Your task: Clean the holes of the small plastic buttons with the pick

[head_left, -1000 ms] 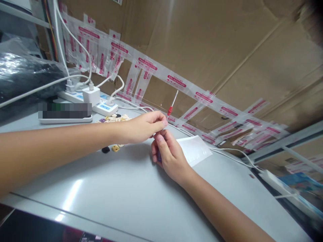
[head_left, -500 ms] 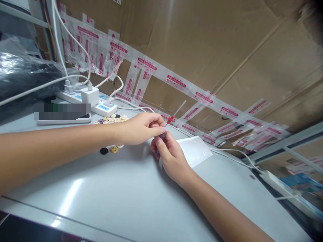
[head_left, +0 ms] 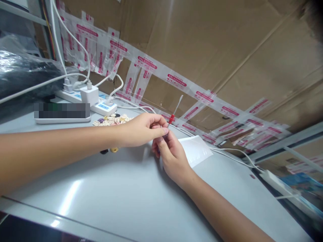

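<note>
My left hand [head_left: 145, 129] reaches in over the table with its fingers closed in a pinch. Its fingertips meet those of my right hand [head_left: 174, 156], whose fingers are curled closed. From where the fingertips meet, a thin pale strip with a red collar [head_left: 171, 119] sticks up at a slant. Whatever else lies inside my right hand is hidden by the fingers. Behind and under my left wrist lie several small button-like pieces [head_left: 107, 121], mostly cream, with a purple one and dark ones. A yellow piece [head_left: 114, 150] and a black piece [head_left: 104, 152] show just below the forearm.
Beyond my right hand a white plastic pouch [head_left: 196, 151] lies flat. A white power strip [head_left: 104, 108] with a plugged-in charger [head_left: 89, 95] and cables stands at the back left, near a white-edged device [head_left: 63, 120]. Taped cardboard [head_left: 214, 50] walls the back.
The thin strip with the red collar has swung a little more upright. My hands have shifted slightly right, fingertips still together. The dark piece glimpsed between the fingers is now mostly covered.
</note>
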A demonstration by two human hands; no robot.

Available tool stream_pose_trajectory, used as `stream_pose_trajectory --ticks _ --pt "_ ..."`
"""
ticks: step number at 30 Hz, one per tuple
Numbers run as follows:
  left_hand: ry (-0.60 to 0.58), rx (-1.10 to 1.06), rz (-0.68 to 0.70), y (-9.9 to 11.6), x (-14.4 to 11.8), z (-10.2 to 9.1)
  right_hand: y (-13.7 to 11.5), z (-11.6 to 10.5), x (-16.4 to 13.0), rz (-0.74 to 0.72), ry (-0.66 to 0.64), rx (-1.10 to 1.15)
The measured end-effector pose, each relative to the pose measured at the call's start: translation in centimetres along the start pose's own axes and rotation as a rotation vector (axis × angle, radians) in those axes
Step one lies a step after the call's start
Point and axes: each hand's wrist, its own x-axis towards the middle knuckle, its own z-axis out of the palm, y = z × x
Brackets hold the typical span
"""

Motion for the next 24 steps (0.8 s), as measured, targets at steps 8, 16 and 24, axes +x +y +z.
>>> stream_pose_trajectory --ticks 8,16,24 --pt "0.037 0.267 0.067 0.74 -0.29 0.2 -0.09 0.45 0.25 0.028 0.043 0.102" --pt "0.097 0.213 0.061 0.68 -0.13 -0.26 -0.02 0.12 0.06 0.002 0.064 0.069" --pt "0.071 0.194 0.097 0.32 0.0 -0.37 -0.43 0.05 -0.11 0.075 -0.029 0.119"
